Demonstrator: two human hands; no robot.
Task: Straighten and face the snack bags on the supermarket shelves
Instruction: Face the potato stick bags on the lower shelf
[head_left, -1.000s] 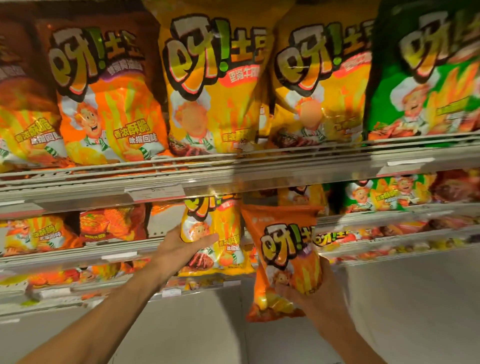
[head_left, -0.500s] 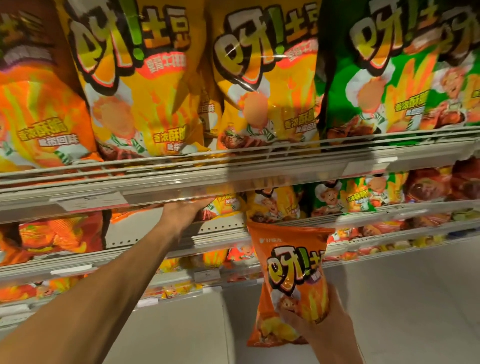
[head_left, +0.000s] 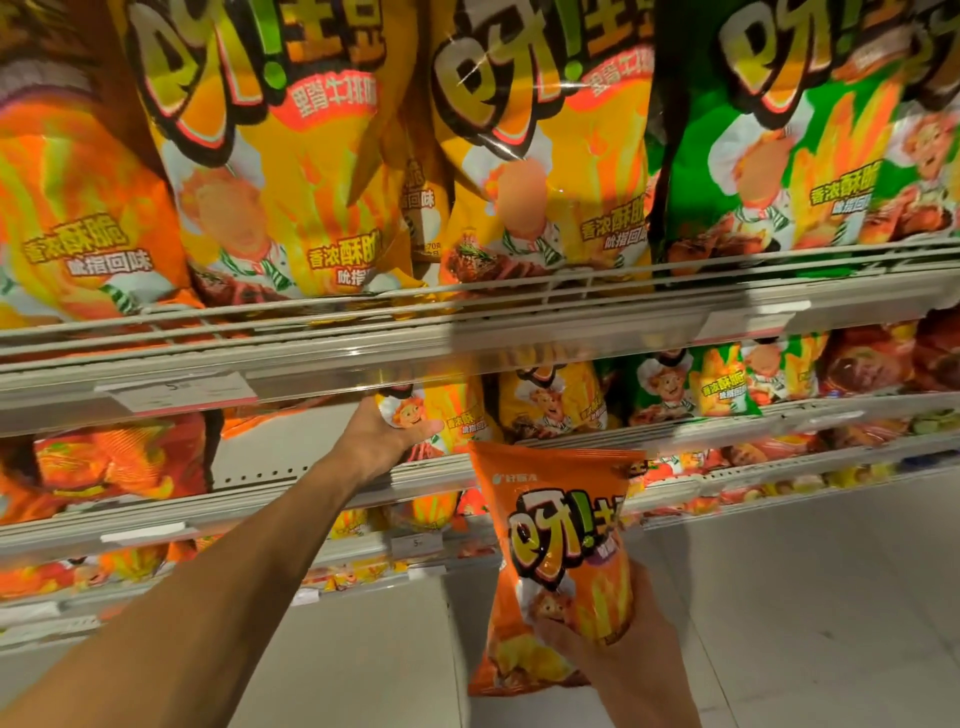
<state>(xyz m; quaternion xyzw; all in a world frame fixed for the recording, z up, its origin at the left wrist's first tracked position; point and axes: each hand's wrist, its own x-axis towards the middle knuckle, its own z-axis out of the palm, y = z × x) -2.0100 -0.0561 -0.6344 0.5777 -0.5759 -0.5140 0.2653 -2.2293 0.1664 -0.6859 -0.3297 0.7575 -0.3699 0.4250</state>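
My right hand (head_left: 618, 660) grips a small orange snack bag (head_left: 556, 551) from below, holding it upright in front of the lower shelves. My left hand (head_left: 382, 441) reaches into the second shelf and holds the left edge of a small yellow snack bag (head_left: 447, 415) standing there, thumb across its front. Its top is hidden by the shelf above. Another yellow bag (head_left: 550, 400) and a green bag (head_left: 691, 387) stand to its right.
The top shelf carries large bags: orange (head_left: 78, 223), yellow (head_left: 270, 156), yellow (head_left: 545, 156), green (head_left: 779, 135). A shelf rail with price tags (head_left: 467, 332) runs below them. Left of my hand is a bare shelf back panel (head_left: 291, 457). Grey floor (head_left: 779, 597) lies below.
The view moved closer and to the right along the shelves. My left hand went from the shelf front into the second shelf and took the yellow bag's edge. The orange bag dropped slightly.
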